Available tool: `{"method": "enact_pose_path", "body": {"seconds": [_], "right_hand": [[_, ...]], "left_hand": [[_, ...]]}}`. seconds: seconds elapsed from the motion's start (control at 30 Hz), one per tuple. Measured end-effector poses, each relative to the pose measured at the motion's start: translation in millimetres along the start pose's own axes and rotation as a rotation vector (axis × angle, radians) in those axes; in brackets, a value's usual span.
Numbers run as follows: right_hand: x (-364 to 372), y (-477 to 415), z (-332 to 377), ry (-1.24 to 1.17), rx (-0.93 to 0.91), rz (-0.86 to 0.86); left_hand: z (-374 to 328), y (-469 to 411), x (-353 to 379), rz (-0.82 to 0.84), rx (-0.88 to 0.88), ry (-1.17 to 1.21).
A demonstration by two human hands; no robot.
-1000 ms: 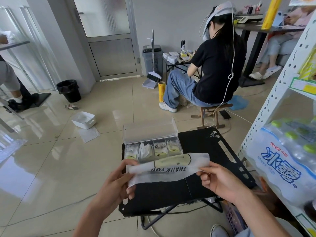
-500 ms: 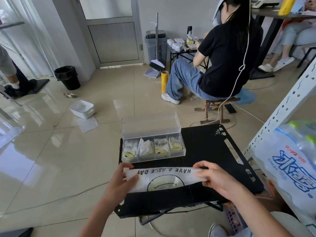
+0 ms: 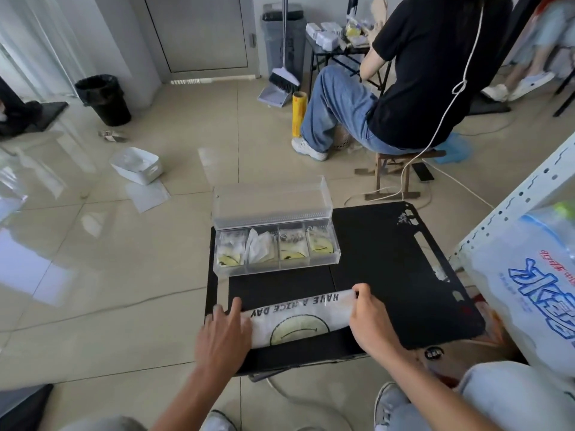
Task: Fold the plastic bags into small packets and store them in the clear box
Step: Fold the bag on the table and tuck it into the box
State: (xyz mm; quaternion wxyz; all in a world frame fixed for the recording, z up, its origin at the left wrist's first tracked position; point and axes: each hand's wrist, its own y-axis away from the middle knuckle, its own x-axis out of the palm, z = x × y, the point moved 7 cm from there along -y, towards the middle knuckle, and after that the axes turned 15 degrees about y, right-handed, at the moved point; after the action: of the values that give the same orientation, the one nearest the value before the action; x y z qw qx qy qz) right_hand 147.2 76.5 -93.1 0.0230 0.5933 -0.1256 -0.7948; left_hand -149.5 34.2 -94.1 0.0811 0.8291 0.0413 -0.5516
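white folded plastic bag with yellow smiley face (image 3: pixel 298 318), black capitals "have a nice day", upside down to the camera, white plastic-wrapped bottle pack (image 3: pixel 529 284) at far right, large blue chinese characters, first looks like 水, small red print unreadable

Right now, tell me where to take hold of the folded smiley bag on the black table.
Probably its short right end, coming from the right: the bag lies as a flat, thin strip across the table, so an end edge is easiest to pinch. The right hand pinches there.

Left hand (image 3: pixel 222 333) pressing plastic bag (image 3: pixel 298 318), right hand (image 3: pixel 371 321) pinching it
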Motion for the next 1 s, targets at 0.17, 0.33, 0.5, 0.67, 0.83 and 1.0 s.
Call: {"method": "enact_pose_path", "body": {"seconds": [0.17,0.33,0.5,0.67,0.83,1.0], "right_hand": [[-2,5,-3,0.203,-0.024,-0.146],[-28,20,27,0.433,-0.145,-0.424],[33,82,149,0.212,-0.729,-0.120],[56,49,93,0.226,-0.551,0.018],[31,6,-11,0.521,-0.394,-0.026],[30,5,-3,0.523,-0.369,0.012]], "left_hand": [[-20,10,24,0.100,0.324,-0.009],[-19,14,38,0.203,0.342,-0.033],[-22,15,30,0.129,0.413,0.034],[-10,14,35,0.230,0.383,-0.010],[-13,16,36,0.246,0.431,-0.053],[-6,7,17,0.147,0.335,0.005]]}}
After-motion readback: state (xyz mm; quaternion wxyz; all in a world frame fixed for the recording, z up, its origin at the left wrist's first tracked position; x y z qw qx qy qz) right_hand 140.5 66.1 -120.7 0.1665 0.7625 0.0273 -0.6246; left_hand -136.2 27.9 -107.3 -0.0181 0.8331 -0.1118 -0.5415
